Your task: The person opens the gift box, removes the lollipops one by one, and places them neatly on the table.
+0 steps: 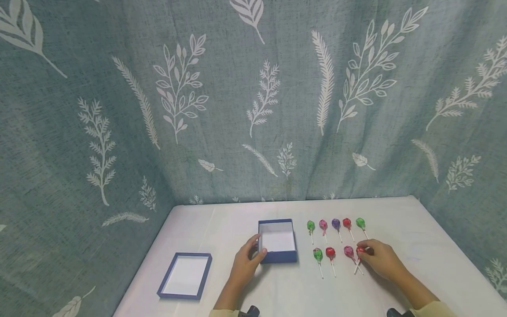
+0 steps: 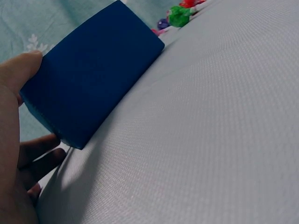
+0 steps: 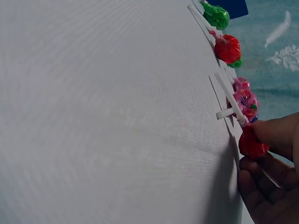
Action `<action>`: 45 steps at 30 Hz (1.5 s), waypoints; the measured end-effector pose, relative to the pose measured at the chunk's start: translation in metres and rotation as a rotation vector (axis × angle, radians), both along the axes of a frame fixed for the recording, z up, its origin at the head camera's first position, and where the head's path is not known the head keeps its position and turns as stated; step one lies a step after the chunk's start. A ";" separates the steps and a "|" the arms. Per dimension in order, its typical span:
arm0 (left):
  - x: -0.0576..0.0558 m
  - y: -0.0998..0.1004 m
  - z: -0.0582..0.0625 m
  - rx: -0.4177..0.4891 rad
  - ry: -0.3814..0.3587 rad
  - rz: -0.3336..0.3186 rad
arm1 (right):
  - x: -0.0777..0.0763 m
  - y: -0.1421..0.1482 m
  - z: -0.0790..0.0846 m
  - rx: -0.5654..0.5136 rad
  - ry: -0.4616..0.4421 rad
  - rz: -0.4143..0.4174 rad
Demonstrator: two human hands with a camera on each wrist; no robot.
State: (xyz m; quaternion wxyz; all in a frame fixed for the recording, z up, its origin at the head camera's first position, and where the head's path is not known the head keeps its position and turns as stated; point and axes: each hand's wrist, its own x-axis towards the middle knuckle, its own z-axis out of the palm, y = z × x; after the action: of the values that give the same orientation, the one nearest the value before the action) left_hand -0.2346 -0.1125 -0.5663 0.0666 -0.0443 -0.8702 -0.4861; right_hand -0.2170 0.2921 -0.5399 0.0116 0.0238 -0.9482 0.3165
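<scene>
My left hand (image 1: 244, 260) grips the near-left corner of an open blue box (image 1: 279, 256) with a white inside. In the left wrist view the thumb (image 2: 29, 65) lies at the box's upper edge and other fingers touch its lower corner. With thumb and fingers, my right hand (image 1: 382, 259) pinches a red lollipop (image 3: 253, 143) by its wrapped head. Its stick crosses that of a pink lollipop (image 1: 349, 252) lying beside it. To their left in the near row are a red lollipop (image 1: 330, 252) and a green lollipop (image 1: 317, 254).
A far row holds green (image 1: 310, 225), pink (image 1: 323, 224), purple (image 1: 336, 223), red (image 1: 347, 223) and green lollipops (image 1: 360, 223). The blue-rimmed box lid (image 1: 203, 277) lies at the left on the white table (image 1: 293, 295). Behind hangs a leaf-patterned curtain (image 1: 229, 110).
</scene>
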 end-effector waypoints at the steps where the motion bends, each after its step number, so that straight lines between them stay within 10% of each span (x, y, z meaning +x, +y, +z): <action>1: 0.000 0.000 0.000 0.000 0.000 0.000 | 0.000 0.000 0.000 0.000 0.000 -0.001; 26: -0.001 -0.001 -0.002 0.007 0.001 -0.008 | -0.009 0.018 0.025 -0.106 0.060 -0.061; 45: 0.001 0.000 0.000 0.022 0.010 -0.011 | -0.016 0.011 0.004 -0.035 -0.018 -0.031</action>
State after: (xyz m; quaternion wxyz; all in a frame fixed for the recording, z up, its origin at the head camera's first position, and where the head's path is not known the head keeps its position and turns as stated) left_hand -0.2337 -0.1124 -0.5665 0.0689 -0.0509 -0.8641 -0.4960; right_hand -0.2330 0.3031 -0.5363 0.0084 0.0060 -0.9428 0.3332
